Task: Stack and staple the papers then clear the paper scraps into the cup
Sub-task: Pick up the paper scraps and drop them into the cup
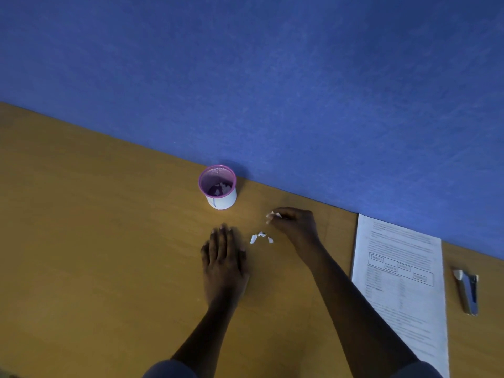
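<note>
A pink mesh cup [218, 186] with a white lower wall stands at the back of the wooden desk, holding a few white scraps. My right hand [294, 222] is to its right, its fingertips pinched on a white paper scrap [273, 214]. Below it a few more loose scraps [261, 237] lie on the desk. My left hand [224, 255] rests flat with fingers spread, just left of those scraps and in front of the cup. The printed papers [401, 279] lie stacked at the right, with a stapler [467, 291] beside them.
A blue partition wall [272, 77] runs along the desk's far edge, right behind the cup. The wooden desk [95, 241] stretches bare to the left. The stapler lies near the right edge of the view.
</note>
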`<state>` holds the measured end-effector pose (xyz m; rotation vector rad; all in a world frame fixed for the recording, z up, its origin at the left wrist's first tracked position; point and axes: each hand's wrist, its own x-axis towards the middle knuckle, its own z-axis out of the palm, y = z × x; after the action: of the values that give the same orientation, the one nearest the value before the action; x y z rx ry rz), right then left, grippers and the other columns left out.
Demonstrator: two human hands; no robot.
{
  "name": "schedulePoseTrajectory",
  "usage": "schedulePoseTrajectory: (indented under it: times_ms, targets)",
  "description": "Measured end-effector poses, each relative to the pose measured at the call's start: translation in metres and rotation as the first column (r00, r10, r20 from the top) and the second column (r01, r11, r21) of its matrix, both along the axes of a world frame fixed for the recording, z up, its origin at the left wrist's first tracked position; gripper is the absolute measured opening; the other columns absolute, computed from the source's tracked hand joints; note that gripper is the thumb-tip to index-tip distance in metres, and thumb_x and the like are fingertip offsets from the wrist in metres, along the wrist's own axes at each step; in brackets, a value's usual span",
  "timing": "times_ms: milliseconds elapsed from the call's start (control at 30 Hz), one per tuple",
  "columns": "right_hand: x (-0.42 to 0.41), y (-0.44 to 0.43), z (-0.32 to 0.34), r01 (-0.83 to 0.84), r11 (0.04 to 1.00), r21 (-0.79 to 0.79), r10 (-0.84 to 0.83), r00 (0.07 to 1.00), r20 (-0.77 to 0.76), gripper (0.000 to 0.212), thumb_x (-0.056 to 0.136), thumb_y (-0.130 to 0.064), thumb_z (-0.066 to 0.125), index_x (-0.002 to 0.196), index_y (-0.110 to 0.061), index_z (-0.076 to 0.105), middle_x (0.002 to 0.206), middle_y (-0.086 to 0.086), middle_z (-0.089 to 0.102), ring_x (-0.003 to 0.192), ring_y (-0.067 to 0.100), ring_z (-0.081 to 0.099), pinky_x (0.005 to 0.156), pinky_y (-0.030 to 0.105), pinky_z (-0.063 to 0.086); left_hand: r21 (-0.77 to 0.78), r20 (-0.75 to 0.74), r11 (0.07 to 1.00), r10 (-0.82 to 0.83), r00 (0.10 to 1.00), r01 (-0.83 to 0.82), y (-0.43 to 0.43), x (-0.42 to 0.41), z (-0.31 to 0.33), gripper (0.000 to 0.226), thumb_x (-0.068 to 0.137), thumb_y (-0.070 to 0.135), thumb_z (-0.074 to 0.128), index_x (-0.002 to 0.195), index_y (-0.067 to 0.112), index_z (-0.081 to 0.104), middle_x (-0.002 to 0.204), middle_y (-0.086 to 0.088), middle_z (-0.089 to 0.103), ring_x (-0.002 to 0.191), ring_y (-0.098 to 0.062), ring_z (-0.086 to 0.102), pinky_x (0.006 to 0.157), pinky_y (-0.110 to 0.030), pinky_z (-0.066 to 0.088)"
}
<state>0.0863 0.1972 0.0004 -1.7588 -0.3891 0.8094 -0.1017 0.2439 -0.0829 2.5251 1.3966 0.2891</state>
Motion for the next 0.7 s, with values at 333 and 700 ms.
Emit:
schedulePoseTrajectory:
  times_ms: [333,700]
  targets:
    - [-0.021,0.095,0.045,-0.053,0.983,0.178,0.030,0.991,0.127,0.009,0.081,-0.015,0.081,0.090,-0.012,0.081,0.084,0.001,0.080,0.083,0.018,0.077,0.077,0.035,0.062,-0.015,0.010,1.000,0.006,1.000,-0.005,0.000,0.001,-0.002,0.055,0.106,0.035,0.037,0.156,0.012,0.040,0.166,-0.009,0.035,0.155,-0.029,0.031,0.123,-0.047,0.026]
    - [-0.028,0.136,0.039,-0.355,0.920,-0.163,0.381,0.720,0.580,0.035,0.085,0.002,0.063,0.115,-0.008,0.078,0.116,0.015,0.076,0.112,0.030,0.070,0.088,0.022,0.047,-0.011,-0.001,1.000,0.008,1.000,-0.008,0.001,0.001,-0.003,0.056,0.107,0.036,0.033,0.157,0.012,0.038,0.167,-0.008,0.032,0.156,-0.027,0.028,0.124,-0.049,0.027]
